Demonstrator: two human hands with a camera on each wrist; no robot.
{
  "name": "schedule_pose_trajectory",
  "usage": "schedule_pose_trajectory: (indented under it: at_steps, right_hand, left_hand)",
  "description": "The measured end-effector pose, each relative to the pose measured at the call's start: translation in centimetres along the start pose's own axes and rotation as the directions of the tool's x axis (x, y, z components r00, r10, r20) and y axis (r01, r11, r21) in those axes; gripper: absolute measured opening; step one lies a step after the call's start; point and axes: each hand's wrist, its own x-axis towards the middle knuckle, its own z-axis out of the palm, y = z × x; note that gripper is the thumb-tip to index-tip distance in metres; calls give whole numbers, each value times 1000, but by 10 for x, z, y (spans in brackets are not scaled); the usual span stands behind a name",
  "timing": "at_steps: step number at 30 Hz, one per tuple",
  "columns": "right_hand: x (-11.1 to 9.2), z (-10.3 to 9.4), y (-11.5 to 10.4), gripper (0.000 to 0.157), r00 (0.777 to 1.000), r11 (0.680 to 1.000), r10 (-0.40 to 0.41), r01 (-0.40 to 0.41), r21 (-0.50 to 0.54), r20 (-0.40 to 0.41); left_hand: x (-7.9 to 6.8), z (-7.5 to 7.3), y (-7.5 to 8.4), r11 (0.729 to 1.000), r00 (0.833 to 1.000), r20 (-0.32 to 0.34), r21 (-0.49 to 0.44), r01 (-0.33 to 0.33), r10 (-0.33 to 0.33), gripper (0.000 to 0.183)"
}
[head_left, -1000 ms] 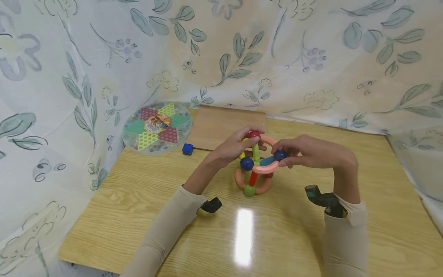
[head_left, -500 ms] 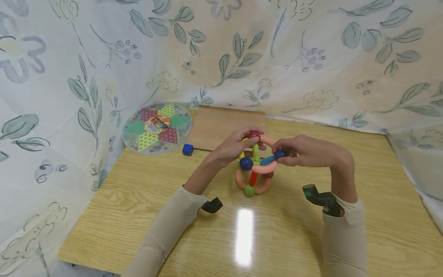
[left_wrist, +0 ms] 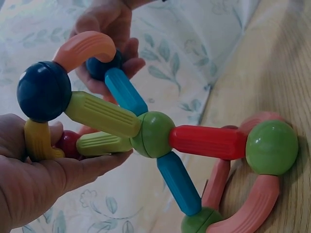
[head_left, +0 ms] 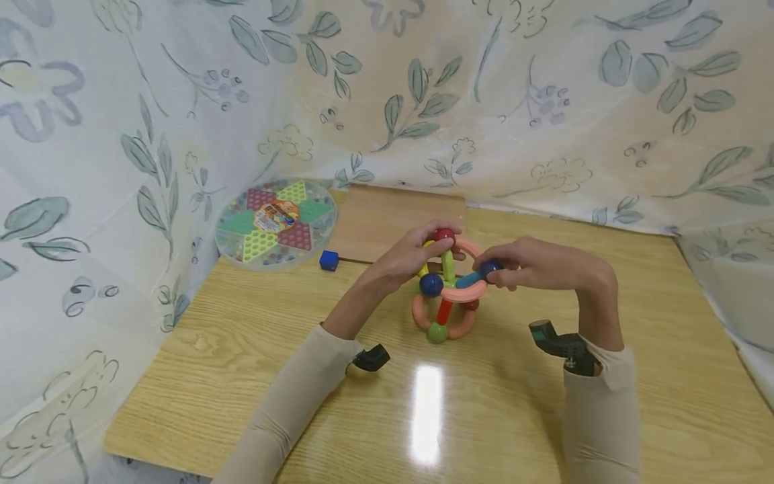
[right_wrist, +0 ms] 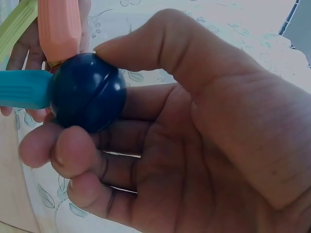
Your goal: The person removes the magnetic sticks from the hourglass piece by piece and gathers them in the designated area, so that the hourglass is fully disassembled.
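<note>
A toy structure of magnetic balls and sticks [left_wrist: 209, 142] stands on the wooden table, built from dark blue, green and red balls with straight and curved sticks. My left hand [head_left: 411, 255] reaches its upper part and holds the red ball [head_left: 444, 235], thumb over it. From the right, my right hand [head_left: 532, 264] pinches a dark blue ball [right_wrist: 87, 92] between thumb and fingers. A blue stick [left_wrist: 126, 91] and a salmon curved stick [right_wrist: 59, 26] meet that ball. Another dark blue ball [left_wrist: 43, 91] sits at the structure's near upper corner.
Behind the structure lies a flat brown board [head_left: 393, 215]. A round Chinese checkers set [head_left: 242, 222] is at the table's back left. Near it, a small blue cube [head_left: 329, 260] sits at the end of a thin rod. Patterned cloth [head_left: 514, 101] hangs behind the table.
My right hand has shifted slightly left and up, still holding the dark blue ball. The left hand and the rest of the structure stay nearly in place.
</note>
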Motion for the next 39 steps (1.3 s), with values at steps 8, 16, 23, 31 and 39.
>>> schedule_pose_trajectory:
  at_steps: [8, 16, 23, 31, 39]
  right_hand:
    - [1, -1, 9, 30, 998, 999, -51, 51, 19, 22]
    - [5, -2, 19, 19, 993, 992, -119, 119, 32, -19]
    - [12, 1, 12, 19, 994, 998, -68, 67, -15, -88]
    - [16, 4, 7, 18, 996, 1000, -13, 14, 4, -85]
    - [15, 5, 7, 15, 995, 1000, -11, 14, 26, -101]
  left_hand:
    - [-1, 2, 0, 1000, 1000, 12, -30, 3, -3, 33]
    - [1, 1, 1, 1000, 1000, -2, -18, 1, -1, 34]
    - [1, 1, 1, 999, 1000, 2, -39, -1, 1, 36]
    - [0, 5, 0, 997, 1000, 25, -72, 9, -7, 31]
    - [1, 6, 1, 998, 1000, 29, -65, 12, -10, 33]
